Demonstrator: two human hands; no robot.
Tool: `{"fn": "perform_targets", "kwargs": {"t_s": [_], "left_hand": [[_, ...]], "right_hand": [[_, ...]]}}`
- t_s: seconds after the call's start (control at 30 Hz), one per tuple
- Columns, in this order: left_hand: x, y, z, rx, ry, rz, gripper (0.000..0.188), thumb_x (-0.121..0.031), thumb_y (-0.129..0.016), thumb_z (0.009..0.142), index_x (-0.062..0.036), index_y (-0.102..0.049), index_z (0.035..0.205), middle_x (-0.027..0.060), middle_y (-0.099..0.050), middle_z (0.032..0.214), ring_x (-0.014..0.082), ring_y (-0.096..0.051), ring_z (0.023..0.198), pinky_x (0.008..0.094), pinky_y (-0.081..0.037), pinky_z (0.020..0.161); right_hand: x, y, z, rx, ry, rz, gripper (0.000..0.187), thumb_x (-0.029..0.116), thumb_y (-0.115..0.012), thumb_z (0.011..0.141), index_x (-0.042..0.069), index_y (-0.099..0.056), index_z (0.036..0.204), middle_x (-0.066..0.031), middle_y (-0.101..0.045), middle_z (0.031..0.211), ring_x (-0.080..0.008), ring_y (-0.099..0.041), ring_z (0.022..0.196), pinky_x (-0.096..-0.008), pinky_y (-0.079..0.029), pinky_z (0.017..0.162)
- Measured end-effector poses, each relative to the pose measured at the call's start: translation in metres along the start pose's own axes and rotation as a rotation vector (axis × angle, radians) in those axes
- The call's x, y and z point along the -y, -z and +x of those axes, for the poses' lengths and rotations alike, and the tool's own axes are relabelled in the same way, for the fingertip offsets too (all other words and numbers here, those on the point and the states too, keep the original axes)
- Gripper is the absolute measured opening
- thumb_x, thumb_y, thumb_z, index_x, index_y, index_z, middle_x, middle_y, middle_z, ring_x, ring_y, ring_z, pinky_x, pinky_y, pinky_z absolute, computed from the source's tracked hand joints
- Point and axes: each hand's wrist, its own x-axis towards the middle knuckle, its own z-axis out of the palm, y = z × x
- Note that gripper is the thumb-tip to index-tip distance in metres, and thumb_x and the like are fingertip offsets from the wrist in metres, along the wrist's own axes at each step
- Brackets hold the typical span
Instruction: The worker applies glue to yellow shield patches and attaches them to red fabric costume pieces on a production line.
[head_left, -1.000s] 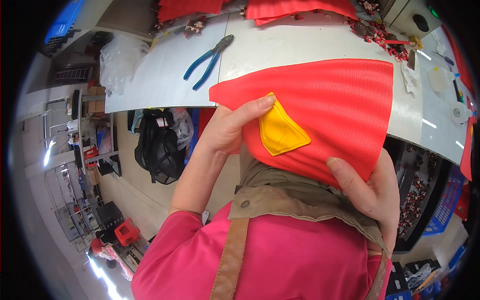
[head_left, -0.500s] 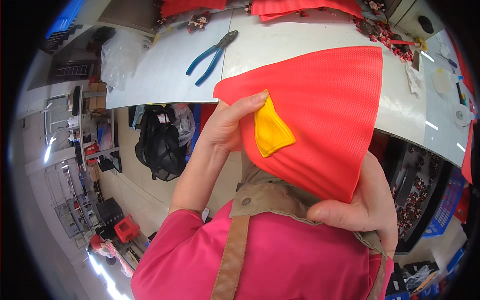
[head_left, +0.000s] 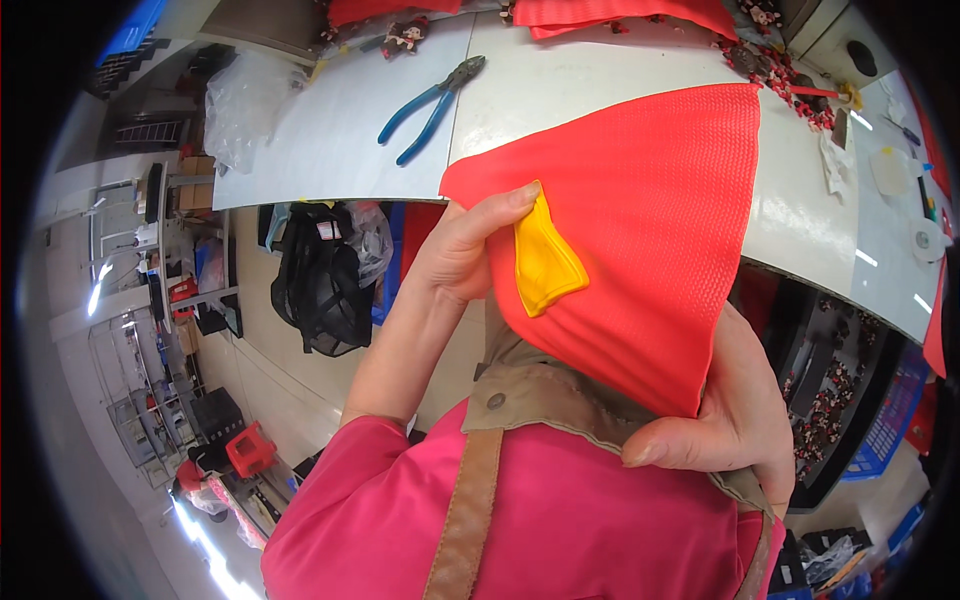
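A large red textured sheet (head_left: 640,190), soft and rubbery in look, spans the space between my hands and reaches over the table edge. My left hand (head_left: 470,240) pinches its left side, with the thumb on top and the fingers hidden behind. Under that thumb is the upper tip of a small yellow shaped piece (head_left: 548,260) with a raised border, lying against the sheet. My right hand (head_left: 735,400) holds the lower right of the sheet from behind. Its thumb sticks out to the left, apart from the sheet, and its other fingers are hidden.
Blue-handled pliers (head_left: 432,108) lie on the pale table (head_left: 330,130). More red sheets (head_left: 625,14) and small red-and-brown figures (head_left: 770,70) sit at the far edge. A clear plastic bag (head_left: 245,115) is at left; a black backpack (head_left: 325,275) and a blue basket (head_left: 885,415) are lower down.
The view has shifted slightly. The sheet's lower right corner has tilted a little downward in my right hand. Both hands keep nearly the same hold, and the yellow piece stays under my left thumb.
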Motion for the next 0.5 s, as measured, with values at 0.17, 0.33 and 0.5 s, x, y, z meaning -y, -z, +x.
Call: {"fn": "perform_targets", "kwargs": {"t_s": [0.17,0.33,0.5], "left_hand": [[0.0011,0.0022,-0.0008,0.031,0.019,-0.037,0.039,-0.009,-0.066,0.079,0.0011,-0.053,0.114,0.0105,-0.06,0.109,0.0188,-0.059,0.101,0.0325,-0.047,0.09],[0.0032,0.0067,0.0004,0.02,0.033,-0.027,0.042,-0.009,-0.066,0.079,0.0011,-0.051,0.116,0.0112,-0.059,0.111,0.0198,-0.058,0.103,0.0331,-0.046,0.092],[0.0023,0.0096,-0.0013,0.131,0.008,-0.073,0.05,-0.01,-0.066,0.079,0.0,-0.046,0.123,0.0117,-0.056,0.118,0.021,-0.056,0.108,0.034,-0.045,0.094]], "right_hand": [[-0.0021,-0.0014,-0.0046,0.021,-0.046,0.09,0.113,0.034,-0.089,0.052,-0.013,-0.025,0.133,-0.0163,-0.037,0.135,-0.0211,-0.037,0.124,-0.0321,-0.025,0.104],[0.0021,-0.0009,-0.0005,-0.045,0.011,-0.005,0.094,0.018,-0.086,0.057,-0.008,-0.033,0.13,-0.0124,-0.049,0.123,-0.0156,-0.048,0.111,-0.0291,-0.036,0.095],[-0.0002,-0.0004,-0.0046,-0.056,0.003,0.006,0.09,0.019,-0.085,0.059,-0.008,-0.035,0.129,-0.0135,-0.049,0.123,-0.0179,-0.048,0.112,-0.0302,-0.036,0.096]]}}
